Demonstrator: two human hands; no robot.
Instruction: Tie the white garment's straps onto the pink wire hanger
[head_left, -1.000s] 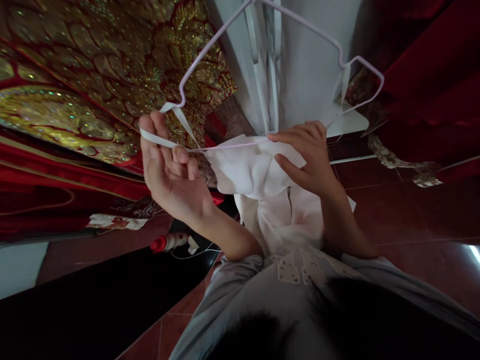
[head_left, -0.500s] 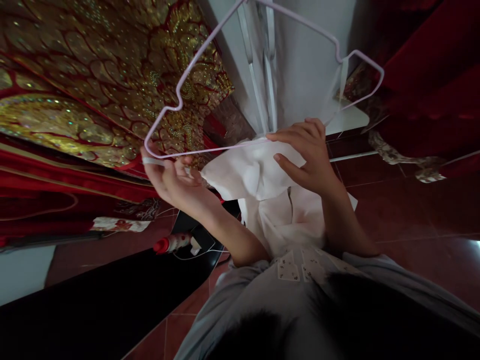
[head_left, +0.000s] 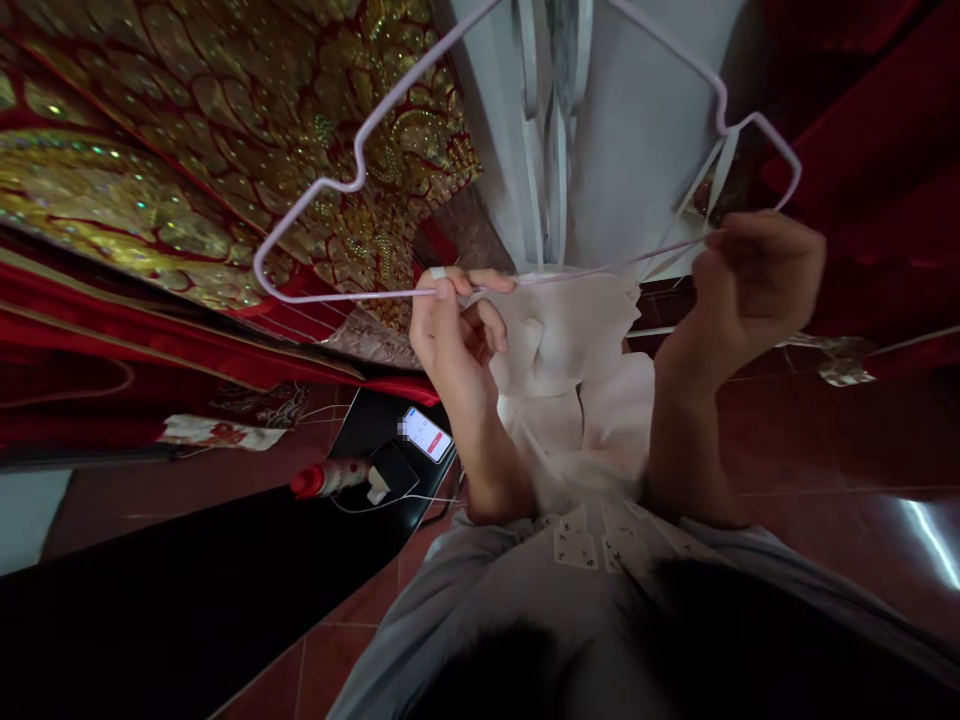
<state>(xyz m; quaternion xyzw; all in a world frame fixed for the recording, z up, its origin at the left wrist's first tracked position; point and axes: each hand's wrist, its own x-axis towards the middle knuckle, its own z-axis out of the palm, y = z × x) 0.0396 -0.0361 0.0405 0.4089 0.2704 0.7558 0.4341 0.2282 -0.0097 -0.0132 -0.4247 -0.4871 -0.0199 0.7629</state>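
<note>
A pale lilac clothes hanger (head_left: 409, 90) stretches across the upper middle, its top cut off by the picture's edge. My left hand (head_left: 461, 340) is closed on its bottom bar, thumb over it. At the bar's right part, my right hand (head_left: 750, 290) has its fingers pinched together, somewhat blurred and dark. Beside those fingers, a thin white strap (head_left: 724, 165) loops down from the hanger's right notch. Below the bar hangs a white garment (head_left: 574, 320) in front of my body; how its top joins the hanger is partly hidden.
Red garments with gold sequins (head_left: 390, 130) hang on the left, dark red cloth (head_left: 870, 130) on the right. A black bench (head_left: 225, 560) at lower left bears a phone (head_left: 427, 434), a red-capped bottle (head_left: 330, 479) and a white cable. Metal bars (head_left: 551, 130) stand behind the hanger.
My left hand has moved right along the bar from the hanger's left corner. My right hand has moved right, from over the white garment to the bar's right part. The phone has come into view.
</note>
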